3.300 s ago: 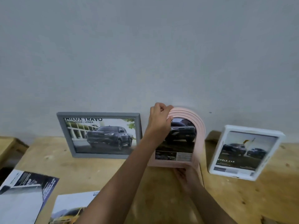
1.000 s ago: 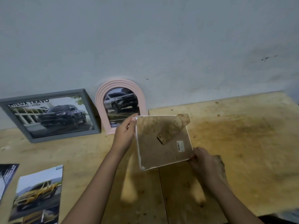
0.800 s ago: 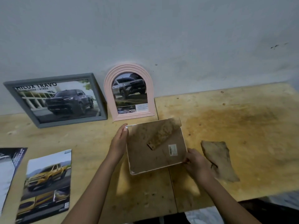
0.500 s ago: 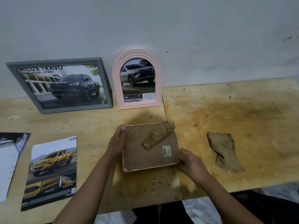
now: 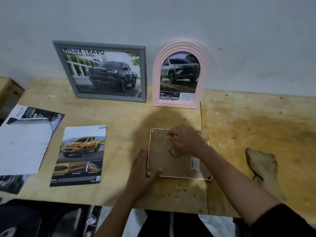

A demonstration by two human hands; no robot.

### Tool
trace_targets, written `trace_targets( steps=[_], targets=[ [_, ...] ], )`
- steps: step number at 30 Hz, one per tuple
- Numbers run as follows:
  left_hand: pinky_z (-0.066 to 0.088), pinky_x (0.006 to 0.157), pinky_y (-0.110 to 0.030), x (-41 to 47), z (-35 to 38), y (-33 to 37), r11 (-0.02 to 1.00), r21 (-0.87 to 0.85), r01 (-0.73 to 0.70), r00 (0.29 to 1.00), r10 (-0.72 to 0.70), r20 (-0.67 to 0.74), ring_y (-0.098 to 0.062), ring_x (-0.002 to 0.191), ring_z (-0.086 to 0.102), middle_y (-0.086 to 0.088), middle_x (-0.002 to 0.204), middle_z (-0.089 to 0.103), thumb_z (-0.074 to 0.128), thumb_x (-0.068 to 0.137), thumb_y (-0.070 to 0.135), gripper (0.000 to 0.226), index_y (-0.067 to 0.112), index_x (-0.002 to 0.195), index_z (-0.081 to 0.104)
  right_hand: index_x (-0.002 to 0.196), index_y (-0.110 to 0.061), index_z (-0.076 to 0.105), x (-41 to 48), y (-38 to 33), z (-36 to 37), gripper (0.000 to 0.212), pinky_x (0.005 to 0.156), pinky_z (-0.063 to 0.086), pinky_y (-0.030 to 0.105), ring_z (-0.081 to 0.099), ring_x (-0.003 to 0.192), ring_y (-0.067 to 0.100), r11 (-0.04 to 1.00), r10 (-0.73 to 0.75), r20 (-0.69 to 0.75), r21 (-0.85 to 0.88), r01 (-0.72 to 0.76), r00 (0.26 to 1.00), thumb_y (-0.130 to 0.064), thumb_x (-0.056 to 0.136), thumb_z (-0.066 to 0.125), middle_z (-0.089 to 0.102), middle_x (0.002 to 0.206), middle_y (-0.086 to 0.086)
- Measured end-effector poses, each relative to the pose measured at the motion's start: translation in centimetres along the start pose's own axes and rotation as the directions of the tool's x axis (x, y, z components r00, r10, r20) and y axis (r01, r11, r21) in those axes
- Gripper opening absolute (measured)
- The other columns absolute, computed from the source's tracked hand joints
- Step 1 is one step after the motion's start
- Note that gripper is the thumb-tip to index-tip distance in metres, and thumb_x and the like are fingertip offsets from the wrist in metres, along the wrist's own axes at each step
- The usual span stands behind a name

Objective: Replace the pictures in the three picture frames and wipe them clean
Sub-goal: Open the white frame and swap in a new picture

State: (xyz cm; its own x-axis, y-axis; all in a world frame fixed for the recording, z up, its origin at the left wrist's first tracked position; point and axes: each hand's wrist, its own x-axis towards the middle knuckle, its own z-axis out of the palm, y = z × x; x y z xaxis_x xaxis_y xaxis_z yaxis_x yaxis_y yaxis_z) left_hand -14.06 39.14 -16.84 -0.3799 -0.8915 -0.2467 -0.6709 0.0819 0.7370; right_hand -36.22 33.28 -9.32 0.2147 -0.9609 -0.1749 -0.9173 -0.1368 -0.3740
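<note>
The white frame (image 5: 181, 166) lies face down on the table near the front edge, its stained brown backing up. My left hand (image 5: 143, 168) grips its lower left corner. My right hand (image 5: 186, 141) lies on the backing over the fold-out stand, fingers bent, their tips picking at the backing near the top edge. The grey frame (image 5: 66, 69) and the pink arched frame (image 5: 157, 74) lean upright against the wall, each with a truck picture in it. A loose picture of a yellow truck (image 5: 80, 154) lies flat to the left.
A brown stained cloth (image 5: 263, 166) lies on the wooden table (image 5: 248, 125) right of the white frame. More brochure sheets (image 5: 25, 144) lie at the far left. The table's front edge is close below the frame.
The white frame went from held in the air to lying flat, face down. My right hand moved from its right edge onto the backing. My left hand slid to the lower left corner.
</note>
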Motion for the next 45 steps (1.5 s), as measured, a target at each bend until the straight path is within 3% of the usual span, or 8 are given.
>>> trace_targets(
  steps=[7, 15, 22, 27, 32, 39, 42, 45],
  targets=[
    [-0.018, 0.11, -0.017, -1.3, 0.9, 0.0, 0.964, 0.265, -0.021, 0.999, 0.028, -0.025, 0.0, 0.141, -0.015, 0.012, 0.153, -0.013, 0.018, 0.07, 0.087, 0.1, 0.025, 0.143, -0.013, 0.146, -0.028, 0.023, 3.8, -2.7, 1.9, 0.063, 0.108, 0.028, 0.045, 0.019, 0.14, 0.025, 0.967, -0.016, 0.305, -0.237, 0.092, 0.952, -0.043, 0.09, 0.049, 0.02, 0.154, -0.001],
    [-0.015, 0.114, -0.025, -1.3, 1.1, 0.2, 0.94, 0.341, -0.011, 1.0, 0.019, -0.019, -0.003, 0.142, -0.017, 0.008, 0.156, -0.012, 0.02, 0.073, 0.084, 0.098, 0.025, 0.145, -0.01, 0.131, -0.012, 0.043, 7.6, -4.2, 0.3, 0.047, 0.099, 0.031, 0.042, 0.031, 0.126, 0.028, 0.853, -0.091, 0.338, -0.459, 0.248, 0.937, -0.03, 0.089, 0.056, 0.035, 0.139, 0.009],
    [-0.018, 0.113, -0.023, -1.4, 0.8, 0.2, 0.941, 0.339, -0.01, 1.0, 0.019, -0.022, -0.004, 0.142, -0.02, 0.01, 0.155, -0.016, 0.033, 0.074, 0.08, 0.099, 0.026, 0.144, -0.013, 0.123, -0.014, 0.047, 8.7, -4.1, -0.5, 0.071, 0.099, 0.032, 0.039, 0.041, 0.117, 0.025, 0.956, 0.011, 0.501, -0.258, 0.137, 0.865, -0.043, 0.067, 0.079, 0.047, 0.125, 0.007],
    [-0.01, 0.116, -0.025, -1.3, 0.8, 0.3, 0.966, 0.257, 0.023, 0.999, -0.013, -0.038, 0.0, 0.142, -0.014, 0.016, 0.153, -0.014, 0.027, 0.065, 0.087, 0.1, 0.033, 0.142, -0.008, 0.117, -0.012, 0.046, 8.5, -4.4, -1.4, 0.056, 0.083, 0.035, 0.031, 0.039, 0.102, 0.02, 0.986, -0.002, 0.6, -0.134, 0.103, 0.8, -0.037, 0.075, 0.074, 0.047, 0.126, 0.01],
    [-0.015, 0.111, -0.016, -1.1, 0.8, 0.5, 0.974, 0.22, 0.056, 0.998, -0.047, -0.046, 0.005, 0.14, -0.013, 0.022, 0.151, -0.014, 0.033, 0.061, 0.088, 0.101, 0.038, 0.14, -0.006, 0.131, -0.013, 0.039, 7.6, -4.5, -1.8, 0.06, 0.095, 0.035, 0.038, 0.034, 0.12, 0.028, 0.987, 0.023, 0.558, -0.144, 0.07, 0.83, -0.035, 0.082, 0.066, 0.038, 0.133, 0.011],
    [-0.012, 0.111, -0.016, -0.9, 0.8, 0.5, 0.977, 0.202, 0.062, 0.997, -0.052, -0.057, 0.005, 0.139, -0.007, 0.024, 0.149, -0.011, 0.024, 0.058, 0.093, 0.108, 0.034, 0.145, 0.0, 0.098, -0.015, 0.043, 6.8, -5.5, -5.9, 0.025, 0.075, 0.04, 0.034, 0.045, 0.085, 0.018, 0.995, 0.031, 0.416, 0.071, -0.067, 0.909, -0.018, 0.082, 0.062, 0.048, 0.092, 0.003],
    [-0.009, 0.111, -0.016, -1.1, 0.8, 0.3, 0.978, 0.202, 0.059, 0.997, -0.049, -0.054, 0.005, 0.139, -0.008, 0.025, 0.147, -0.012, 0.022, 0.057, 0.094, 0.106, 0.037, 0.142, -0.004, 0.092, -0.017, 0.045, 5.7, -3.6, -8.9, 0.021, 0.08, 0.043, 0.038, 0.049, 0.086, 0.018, 0.94, 0.108, 0.275, 0.285, -0.189, 0.955, -0.017, 0.082, 0.064, 0.051, 0.091, 0.002],
    [-0.007, 0.113, -0.017, -1.7, 0.8, -0.3, 0.977, 0.205, 0.059, 0.997, -0.048, -0.061, 0.009, 0.136, -0.015, 0.025, 0.146, -0.015, 0.026, 0.061, 0.091, 0.097, 0.043, 0.136, -0.01, 0.083, -0.017, 0.048, 3.4, -0.1, -9.4, 0.015, 0.067, 0.038, 0.034, 0.05, 0.075, 0.017, 0.678, 0.295, 0.158, 0.66, -0.323, 0.942, -0.012, 0.083, 0.062, 0.054, 0.081, 0.002]
  ],
)
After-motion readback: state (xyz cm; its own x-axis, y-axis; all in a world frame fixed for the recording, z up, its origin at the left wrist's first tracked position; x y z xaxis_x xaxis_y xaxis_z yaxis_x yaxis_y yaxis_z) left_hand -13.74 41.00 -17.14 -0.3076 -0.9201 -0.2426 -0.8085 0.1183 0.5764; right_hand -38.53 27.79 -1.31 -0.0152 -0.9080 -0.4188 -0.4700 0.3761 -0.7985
